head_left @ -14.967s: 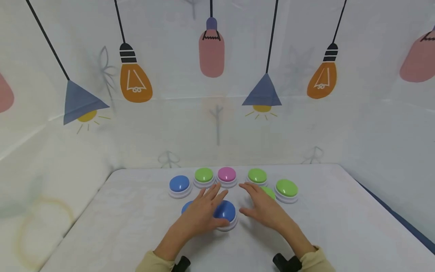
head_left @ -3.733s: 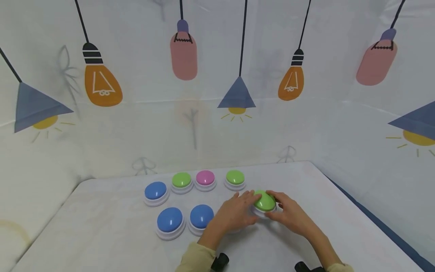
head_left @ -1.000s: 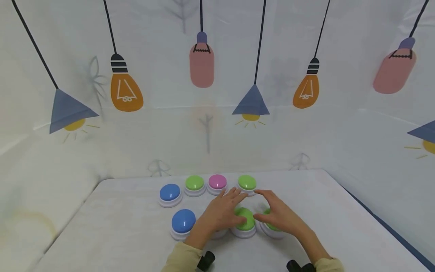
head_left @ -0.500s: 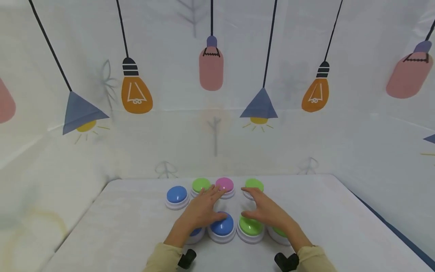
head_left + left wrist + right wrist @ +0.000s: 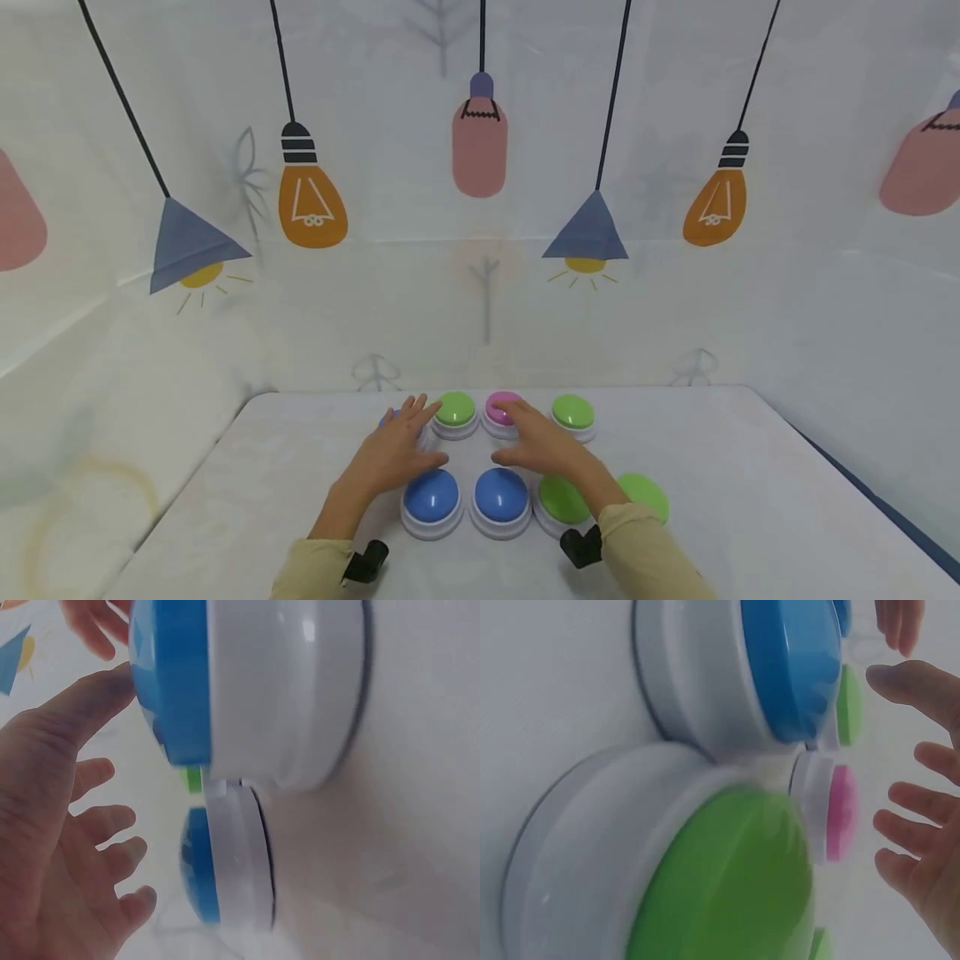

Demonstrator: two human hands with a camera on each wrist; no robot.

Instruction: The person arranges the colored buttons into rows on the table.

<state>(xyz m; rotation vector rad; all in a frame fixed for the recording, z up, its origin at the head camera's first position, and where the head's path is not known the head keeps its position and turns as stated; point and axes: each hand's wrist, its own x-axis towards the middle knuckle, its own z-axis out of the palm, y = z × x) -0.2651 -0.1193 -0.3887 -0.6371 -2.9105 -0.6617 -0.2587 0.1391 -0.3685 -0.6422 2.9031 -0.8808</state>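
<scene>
Dome-topped push buttons with white bases stand in two rows on the table. My left hand [image 5: 393, 450], fingers spread, hovers between the back-left blue button [image 5: 387, 417] and the front-left blue button [image 5: 431, 496]; in the left wrist view its thumb tip is at or very near a blue dome [image 5: 176, 682]. My right hand [image 5: 543, 442] hangs, fingers loosely bent, over the space between the pink button [image 5: 501, 427] and the second blue button [image 5: 501, 500], holding nothing. The front green button [image 5: 561, 500] and rightmost green button [image 5: 645, 496] are partly behind the right arm.
A green button [image 5: 455, 410] and another green button [image 5: 573, 412] flank the pink one in the back row. The white table [image 5: 750, 500] reaches back to a curtain [image 5: 420, 325] printed with lamps. Black wrist mounts [image 5: 367, 561] sit near both cuffs.
Seconds ago both hands held a green button at the right; two greens now stand in the front row beside the blues. Over the last second both hands moved left along that row.
</scene>
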